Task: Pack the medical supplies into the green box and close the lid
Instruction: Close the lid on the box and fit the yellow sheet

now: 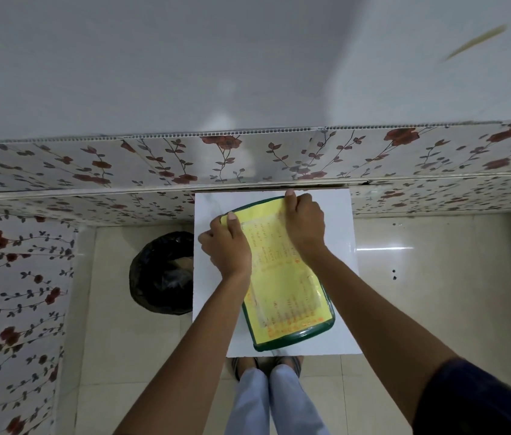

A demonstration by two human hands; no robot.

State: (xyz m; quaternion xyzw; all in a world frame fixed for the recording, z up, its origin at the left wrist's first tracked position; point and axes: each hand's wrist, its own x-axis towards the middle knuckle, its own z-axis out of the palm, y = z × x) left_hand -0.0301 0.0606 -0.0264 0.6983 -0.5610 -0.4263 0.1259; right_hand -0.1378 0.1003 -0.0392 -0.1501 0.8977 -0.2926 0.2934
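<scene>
The green box (295, 335) lies on a small white table (336, 246), seen from above. Its lid (282, 277) is down and carries a yellow printed label. My left hand (227, 246) grips the lid's far left corner, thumb on top. At the far right corner my right hand (304, 219) holds the lid's edge, with its fingers curled over the rim. No medical supplies show; whatever the box holds is hidden under the lid.
A bin lined with a black bag (163, 274) stands on the tiled floor left of the table. A floral-patterned wall panel (153, 164) runs along the table's far edge. My legs and feet (266, 378) are at the near edge.
</scene>
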